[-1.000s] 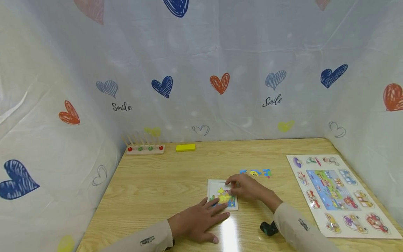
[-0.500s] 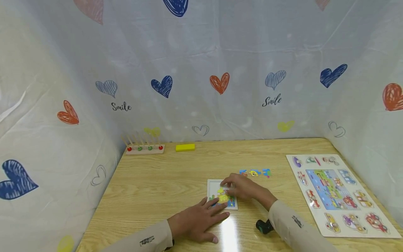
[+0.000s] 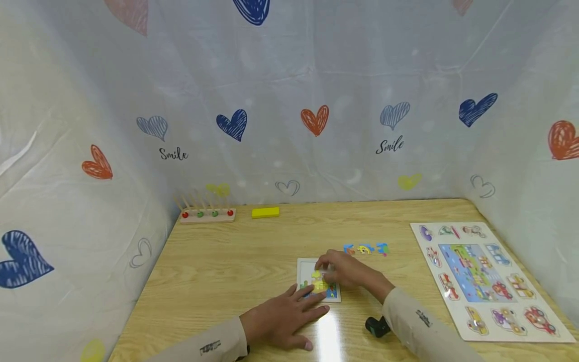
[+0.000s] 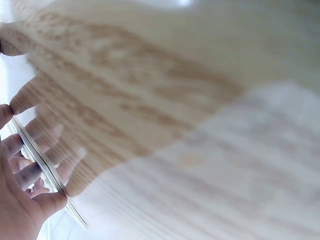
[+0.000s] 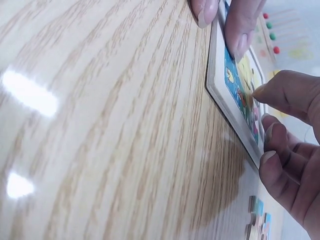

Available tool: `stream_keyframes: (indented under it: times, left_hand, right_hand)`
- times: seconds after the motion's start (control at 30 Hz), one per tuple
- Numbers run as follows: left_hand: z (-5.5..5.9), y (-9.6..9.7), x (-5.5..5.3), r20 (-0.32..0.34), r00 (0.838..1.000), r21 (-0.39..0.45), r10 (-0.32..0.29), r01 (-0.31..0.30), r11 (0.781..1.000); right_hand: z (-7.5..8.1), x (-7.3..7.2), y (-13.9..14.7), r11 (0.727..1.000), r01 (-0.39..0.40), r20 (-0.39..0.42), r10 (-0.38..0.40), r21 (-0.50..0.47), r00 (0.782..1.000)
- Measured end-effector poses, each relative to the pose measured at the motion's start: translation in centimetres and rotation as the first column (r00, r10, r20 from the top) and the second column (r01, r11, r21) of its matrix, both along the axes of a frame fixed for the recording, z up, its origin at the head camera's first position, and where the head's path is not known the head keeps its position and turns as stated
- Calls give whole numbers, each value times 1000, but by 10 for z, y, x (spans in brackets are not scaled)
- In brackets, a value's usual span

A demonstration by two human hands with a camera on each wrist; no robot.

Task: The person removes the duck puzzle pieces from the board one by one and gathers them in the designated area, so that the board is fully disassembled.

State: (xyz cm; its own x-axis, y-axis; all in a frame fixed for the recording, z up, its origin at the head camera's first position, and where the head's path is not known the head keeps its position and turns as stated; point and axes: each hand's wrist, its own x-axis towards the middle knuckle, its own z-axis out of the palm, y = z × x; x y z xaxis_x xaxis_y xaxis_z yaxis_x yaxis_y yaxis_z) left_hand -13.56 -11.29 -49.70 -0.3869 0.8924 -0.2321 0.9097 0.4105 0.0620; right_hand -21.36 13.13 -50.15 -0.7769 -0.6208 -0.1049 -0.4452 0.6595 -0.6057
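Note:
In the head view a small white-framed jigsaw puzzle (image 3: 305, 267) lies on the table, its lower part filled with yellow, blue and green pieces. My left hand (image 3: 286, 319) rests on its lower left with fingers spread; in the left wrist view the hand (image 4: 22, 200) touches the board's edge. Over the upper right of the frame, my right hand (image 3: 347, 269) pinches a puzzle piece, mostly hidden by the fingers. Seen from the right wrist, the thumb of that hand (image 5: 290, 125) meets the puzzle surface (image 5: 245, 75). Several loose puzzle pieces (image 3: 365, 249) lie just beyond the right hand.
A large peg puzzle board (image 3: 481, 274) lies at the right. At the back left stand a wooden peg rack (image 3: 208, 216) with red and green beads and a yellow block (image 3: 265, 212). A dark object (image 3: 377, 327) sits by the right sleeve. Curtains enclose the table.
My right hand has shifted slightly left over the puzzle frame, and its sleeve moved left too. The left hand stays in place on the board.

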Motion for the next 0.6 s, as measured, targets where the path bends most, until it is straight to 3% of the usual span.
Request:
stream_keyframes:
  times: [0.37,0.6]
  left_hand:
    - [-9,-1,0,-19,1000,11,2,-2,1000]
    - [-8,-1,0,-20,1000,10,4,-3,1000]
  right_hand:
    - [2,-1,-5,1000,-19,21,19,-3,1000]
    - [4,-2,-5,999,-24,49,26,-31,998]
